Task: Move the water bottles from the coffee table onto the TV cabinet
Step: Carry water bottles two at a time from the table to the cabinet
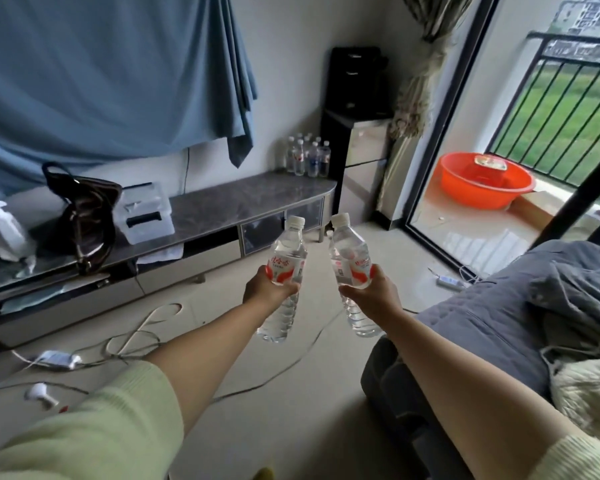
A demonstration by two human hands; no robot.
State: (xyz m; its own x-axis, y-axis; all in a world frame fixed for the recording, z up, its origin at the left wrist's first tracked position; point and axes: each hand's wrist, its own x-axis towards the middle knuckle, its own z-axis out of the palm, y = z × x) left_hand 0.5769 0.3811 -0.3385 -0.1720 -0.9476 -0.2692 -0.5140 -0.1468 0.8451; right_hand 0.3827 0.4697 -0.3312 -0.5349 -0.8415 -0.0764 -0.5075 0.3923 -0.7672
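My left hand (264,289) grips a clear water bottle (286,258) with a white cap and a red-and-white label, held upright in the air over the floor. My right hand (374,292) grips a second, similar water bottle (349,261), tilted slightly left so the two caps come close together. The long grey TV cabinet (243,195) runs along the left wall ahead of both hands. Several more water bottles (307,157) stand grouped at its far right end. The coffee table is out of view.
On the cabinet sit a brown handbag (84,216), a clear plastic box (142,213) and a white spray bottle (0,230). Cables and a power strip (58,358) lie on the floor. A grey-covered sofa (499,323) is at the right; an orange basin (482,181) is on the balcony.
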